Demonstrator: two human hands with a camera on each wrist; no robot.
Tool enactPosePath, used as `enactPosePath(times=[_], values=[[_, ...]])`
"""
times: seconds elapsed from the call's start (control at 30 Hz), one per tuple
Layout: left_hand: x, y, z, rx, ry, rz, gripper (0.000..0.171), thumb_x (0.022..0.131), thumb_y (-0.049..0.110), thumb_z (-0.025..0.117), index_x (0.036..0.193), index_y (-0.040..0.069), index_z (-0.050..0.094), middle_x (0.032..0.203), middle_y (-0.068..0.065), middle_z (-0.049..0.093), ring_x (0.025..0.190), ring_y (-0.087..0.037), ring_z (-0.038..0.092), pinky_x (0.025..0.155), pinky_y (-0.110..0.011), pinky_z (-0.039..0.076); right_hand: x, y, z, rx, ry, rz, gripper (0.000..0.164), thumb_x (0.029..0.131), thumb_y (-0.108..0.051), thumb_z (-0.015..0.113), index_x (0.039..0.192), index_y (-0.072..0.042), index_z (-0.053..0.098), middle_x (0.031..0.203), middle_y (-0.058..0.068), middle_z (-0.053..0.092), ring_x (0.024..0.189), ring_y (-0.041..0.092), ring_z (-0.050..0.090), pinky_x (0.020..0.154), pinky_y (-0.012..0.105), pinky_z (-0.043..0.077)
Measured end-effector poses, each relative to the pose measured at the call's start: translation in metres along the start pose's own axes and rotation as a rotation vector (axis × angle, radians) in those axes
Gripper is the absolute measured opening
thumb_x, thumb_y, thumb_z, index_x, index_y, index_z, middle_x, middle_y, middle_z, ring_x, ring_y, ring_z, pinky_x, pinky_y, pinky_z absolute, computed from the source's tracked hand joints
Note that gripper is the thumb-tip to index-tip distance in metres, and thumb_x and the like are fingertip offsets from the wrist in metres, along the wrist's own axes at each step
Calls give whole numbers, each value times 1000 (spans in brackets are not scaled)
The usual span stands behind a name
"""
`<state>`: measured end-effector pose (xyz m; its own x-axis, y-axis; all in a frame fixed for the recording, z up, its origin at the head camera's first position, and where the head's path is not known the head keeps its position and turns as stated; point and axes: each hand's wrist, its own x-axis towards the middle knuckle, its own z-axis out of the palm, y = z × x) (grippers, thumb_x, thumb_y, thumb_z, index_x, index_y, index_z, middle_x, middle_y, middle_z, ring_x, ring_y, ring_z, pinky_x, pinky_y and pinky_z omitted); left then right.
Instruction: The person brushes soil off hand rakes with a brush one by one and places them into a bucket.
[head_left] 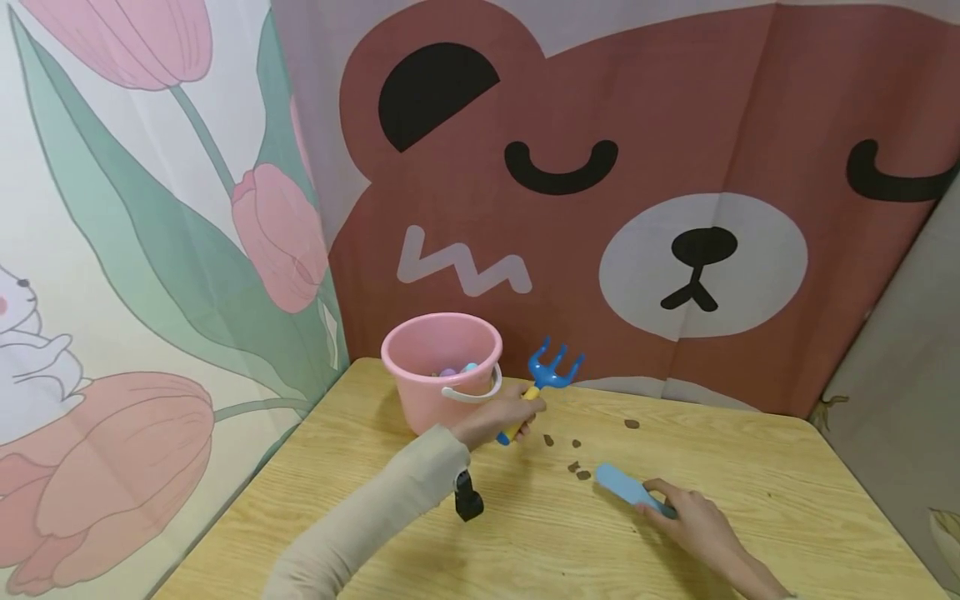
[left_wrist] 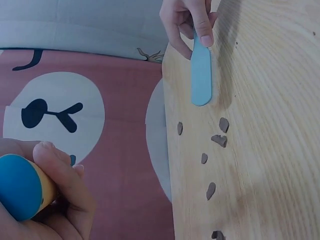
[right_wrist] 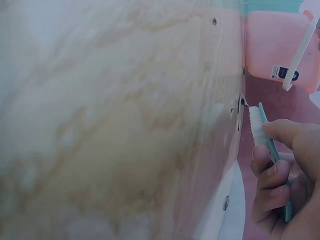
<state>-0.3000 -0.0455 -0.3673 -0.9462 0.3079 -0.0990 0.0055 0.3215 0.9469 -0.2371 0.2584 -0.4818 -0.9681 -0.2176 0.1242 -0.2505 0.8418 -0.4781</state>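
My left hand (head_left: 501,419) grips the yellow handle of a toy hand rake (head_left: 552,373) with blue prongs pointing up, just in front of the pink bucket (head_left: 442,402). The blue butt of its handle shows large in the left wrist view. On the right, my right hand (head_left: 703,527) holds a light blue brush (head_left: 625,484) by its handle. White bristles (right_wrist: 256,126) face the tabletop in the right wrist view. Several small brown flakes (head_left: 583,475) lie scattered between the brush and the bucket, the closest ones just past the brush's tip.
A wooden table (head_left: 525,542) carries everything. Small coloured round things (head_left: 448,372) sit inside the bucket, whose white handle (head_left: 474,394) hangs down its side. Behind the table's far edge hangs a bear-print curtain (head_left: 577,275); a tulip-print one (head_left: 172,275) hangs at left.
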Motion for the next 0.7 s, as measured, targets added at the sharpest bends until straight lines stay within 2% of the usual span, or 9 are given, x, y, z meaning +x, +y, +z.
enactPosePath(times=[0.13, 0.33, 0.57, 0.7], values=[[-1, 1, -3, -14, 4, 0, 10, 95, 13, 59, 95, 4, 54, 62, -2, 49, 50, -13, 47, 42, -21, 41, 0, 0, 1, -6, 8, -10, 40, 91, -36, 71, 120, -10, 66, 58, -6, 48, 44, 8, 36, 44, 23, 27], [1, -2, -1, -8, -13, 35, 13, 95, 9, 59, 86, 5, 52, 60, -3, 48, 47, -11, 45, 43, -22, 40, 2, -2, -2, -13, 28, -35, 40, 90, -33, 73, 120, -8, 66, 57, -7, 47, 44, 6, 35, 43, 21, 27], [2, -9, 9, -76, 9, 28, 12, 94, 2, 58, 91, 4, 46, 58, -5, 48, 45, -12, 43, 41, -20, 39, 5, -6, -5, -7, 51, -63, 39, 90, -30, 73, 121, -7, 66, 58, -9, 49, 43, 5, 36, 43, 21, 28], [1, -15, 14, -117, -11, 15, 12, 96, 4, 55, 95, 6, 43, 61, -5, 50, 46, -11, 44, 42, -20, 39, 5, -9, -5, 0, 55, -60, 39, 90, -30, 73, 121, -9, 66, 57, -8, 46, 44, 5, 33, 43, 21, 27]])
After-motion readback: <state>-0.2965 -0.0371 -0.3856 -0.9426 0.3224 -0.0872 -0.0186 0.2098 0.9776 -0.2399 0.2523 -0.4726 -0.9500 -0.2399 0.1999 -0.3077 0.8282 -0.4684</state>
